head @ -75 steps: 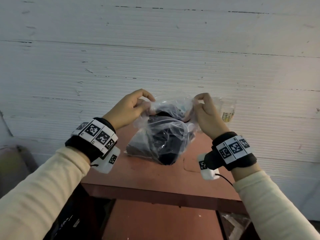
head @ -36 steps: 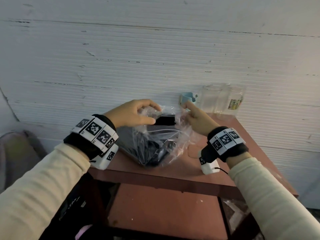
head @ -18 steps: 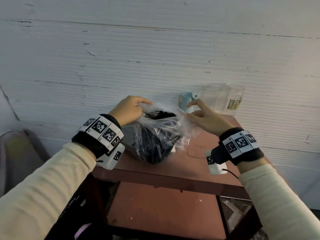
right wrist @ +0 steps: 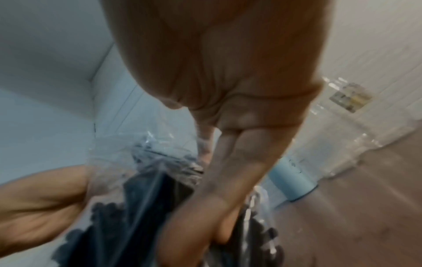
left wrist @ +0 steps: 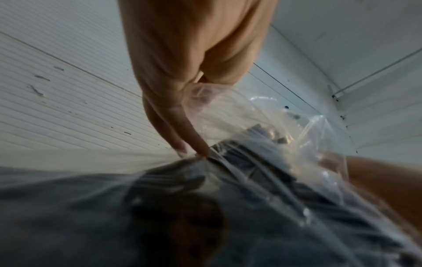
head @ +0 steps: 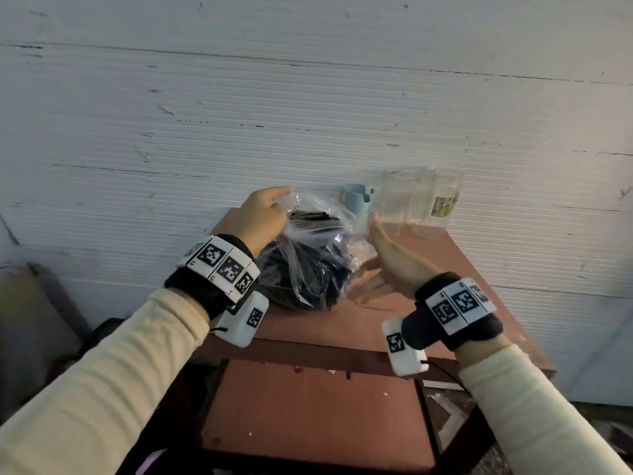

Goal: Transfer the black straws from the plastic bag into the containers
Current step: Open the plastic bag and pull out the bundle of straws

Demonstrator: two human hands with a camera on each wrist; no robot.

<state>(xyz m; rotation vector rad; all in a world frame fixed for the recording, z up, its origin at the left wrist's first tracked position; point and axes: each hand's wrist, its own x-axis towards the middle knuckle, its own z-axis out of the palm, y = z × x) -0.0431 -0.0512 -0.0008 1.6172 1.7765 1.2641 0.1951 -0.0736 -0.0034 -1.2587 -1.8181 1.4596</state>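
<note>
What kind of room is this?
Probably a storeroom or workshop corner, though I can't be sure: a scuffed white panel wall, a worn reddish table, and empty clear jars.

Left hand (left wrist: pixel 182 72) fills top centre of frame, fingers (left wrist: pixel 196 142) pinching the clear plastic bag (left wrist: pixel 262 130) at its rim. Black straws (left wrist: pixel 262 171) fill the bag across lower frame, blurred. Right hand (left wrist: pixel 383 180) at right edge, behind plastic. Ribbed white wall (left wrist: pixel 68 108) upper left.
</note>
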